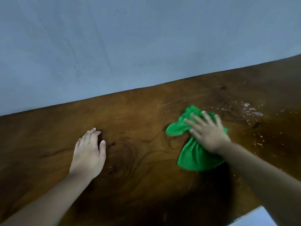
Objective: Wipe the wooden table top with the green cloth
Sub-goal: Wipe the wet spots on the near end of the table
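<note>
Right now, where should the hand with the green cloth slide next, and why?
Probably to the right and a little toward the wall. The right hand presses the green cloth flat on the table top, and wet drops lie just beyond it on that side, unwiped. The left hand rests on dry-looking wood.

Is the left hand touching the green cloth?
No, the left hand rests on the table top, apart from the green cloth under the right hand.
</note>
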